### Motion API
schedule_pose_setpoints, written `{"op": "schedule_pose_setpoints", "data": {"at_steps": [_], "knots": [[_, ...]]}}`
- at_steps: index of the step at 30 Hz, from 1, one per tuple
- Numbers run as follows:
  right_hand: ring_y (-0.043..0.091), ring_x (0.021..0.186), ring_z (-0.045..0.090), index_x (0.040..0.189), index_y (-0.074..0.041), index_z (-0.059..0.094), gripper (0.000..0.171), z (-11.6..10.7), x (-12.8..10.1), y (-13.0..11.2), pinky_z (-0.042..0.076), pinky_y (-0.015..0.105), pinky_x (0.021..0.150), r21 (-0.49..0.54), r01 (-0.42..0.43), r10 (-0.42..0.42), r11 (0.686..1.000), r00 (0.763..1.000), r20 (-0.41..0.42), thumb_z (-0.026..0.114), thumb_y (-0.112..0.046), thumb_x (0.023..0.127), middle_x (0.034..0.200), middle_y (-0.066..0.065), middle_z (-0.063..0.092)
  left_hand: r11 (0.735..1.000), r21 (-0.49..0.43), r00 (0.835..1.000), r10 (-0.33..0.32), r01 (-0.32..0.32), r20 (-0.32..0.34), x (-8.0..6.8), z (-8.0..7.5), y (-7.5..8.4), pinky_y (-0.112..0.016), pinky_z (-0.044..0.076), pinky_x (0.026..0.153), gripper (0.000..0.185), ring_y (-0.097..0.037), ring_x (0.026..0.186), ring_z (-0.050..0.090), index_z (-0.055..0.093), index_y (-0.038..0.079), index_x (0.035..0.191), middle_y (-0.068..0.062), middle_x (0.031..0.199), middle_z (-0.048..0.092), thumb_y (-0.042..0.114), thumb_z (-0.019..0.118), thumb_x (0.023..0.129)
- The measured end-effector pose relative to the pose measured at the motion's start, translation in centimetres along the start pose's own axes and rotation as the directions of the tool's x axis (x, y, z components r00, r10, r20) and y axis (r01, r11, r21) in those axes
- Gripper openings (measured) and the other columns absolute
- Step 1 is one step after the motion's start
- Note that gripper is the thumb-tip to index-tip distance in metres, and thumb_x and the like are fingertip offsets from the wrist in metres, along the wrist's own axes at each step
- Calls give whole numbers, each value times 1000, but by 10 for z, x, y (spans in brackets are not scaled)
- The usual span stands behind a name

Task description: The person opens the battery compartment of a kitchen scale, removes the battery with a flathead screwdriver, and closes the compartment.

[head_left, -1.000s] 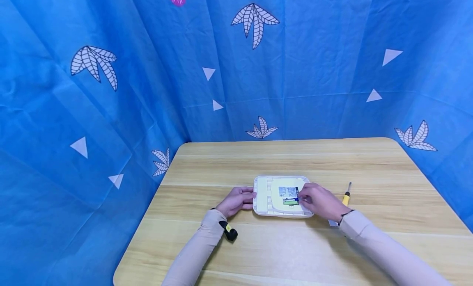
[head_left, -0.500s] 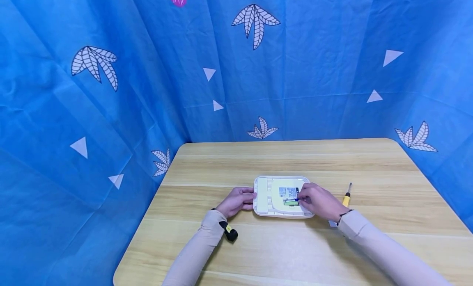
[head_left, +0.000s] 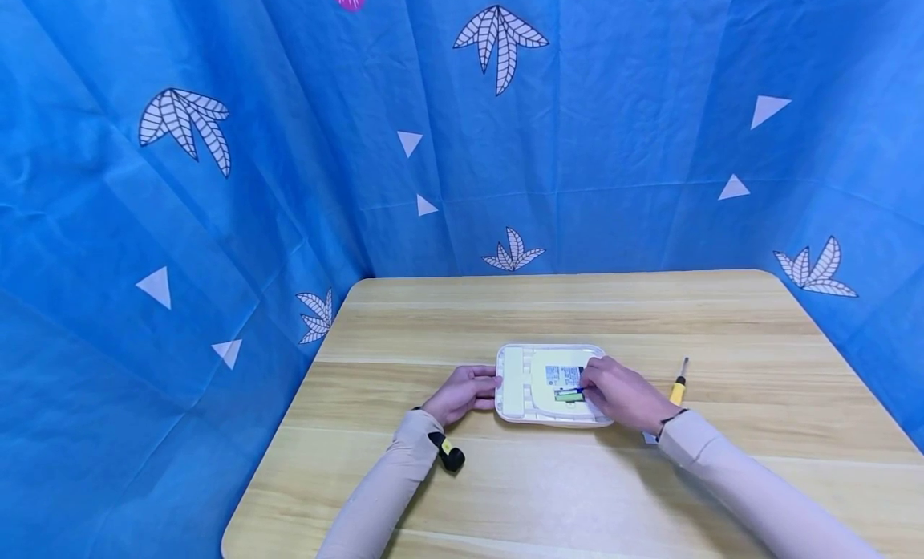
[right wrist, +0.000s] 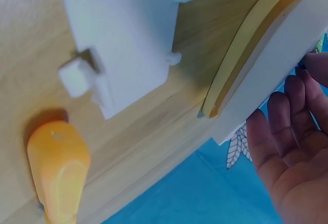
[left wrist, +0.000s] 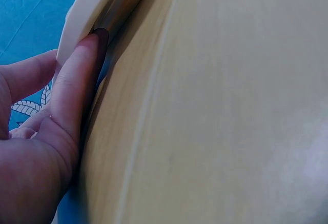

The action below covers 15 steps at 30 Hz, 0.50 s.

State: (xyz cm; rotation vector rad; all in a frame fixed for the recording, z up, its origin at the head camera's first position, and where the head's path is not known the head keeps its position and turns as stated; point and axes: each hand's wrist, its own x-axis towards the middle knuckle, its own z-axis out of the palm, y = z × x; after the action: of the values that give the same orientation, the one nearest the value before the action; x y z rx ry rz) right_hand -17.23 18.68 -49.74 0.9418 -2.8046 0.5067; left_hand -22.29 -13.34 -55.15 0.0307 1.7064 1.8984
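Observation:
A white oblong device (head_left: 513,382) lies on the table, its printed label and battery compartment facing up. Inside the compartment a green battery (head_left: 569,398) shows, and beside it a blue battery (head_left: 570,391) is partly covered by fingers. My right hand (head_left: 624,393) curls over the compartment, fingertips pinching the blue battery's end; the right wrist view gives only a dark blue glimpse of it. On the opposite side, my left hand (head_left: 465,392) grips the device's short edge. The left wrist view shows the thumb and a finger (left wrist: 77,83) against that rim.
A yellow-handled screwdriver (head_left: 678,390) lies right of the device. Near it, a white battery cover (right wrist: 125,34) with small tabs sits on the wooden table (head_left: 563,487), partly hidden by the right wrist in the head view. A blue patterned curtain (head_left: 621,142) hangs behind.
My right fingers have shifted very slightly over the compartment, and a little less of the blue battery shows. My left hand and the device stay in place.

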Motion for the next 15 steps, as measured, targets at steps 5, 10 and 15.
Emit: {"op": "schedule_pose_setpoints", "data": {"at_steps": [5,10,15], "knots": [[14,92,60,96,-8,71,3,2,0,0,60,34,81,-55,17,-17,998,1000,0,68,-7,96,96,-2,66,1000,2,1000,-1,1,1,0,0,0,-37,66,90,48,-23,100,77,48,-10,144,-20,122,73,6,62,101],[13,92,58,98,-9,69,2,4,0,1,58,34,82,-72,20,-21,997,1000,-8,68,-8,97,96,-4,64,1000,2,1000,-10,10,-1,1,0,1,-35,66,89,48,-21,99,76,48,-10,145,-17,120,74,6,62,101],[12,91,57,100,-10,68,7,4,-1,2,58,34,81,-59,21,-22,998,999,-24,70,-6,94,96,-5,64,1000,2,1000,-8,8,5,1,0,1,-33,66,88,49,-20,97,76,47,-10,145,-14,117,75,6,62,102]]}}
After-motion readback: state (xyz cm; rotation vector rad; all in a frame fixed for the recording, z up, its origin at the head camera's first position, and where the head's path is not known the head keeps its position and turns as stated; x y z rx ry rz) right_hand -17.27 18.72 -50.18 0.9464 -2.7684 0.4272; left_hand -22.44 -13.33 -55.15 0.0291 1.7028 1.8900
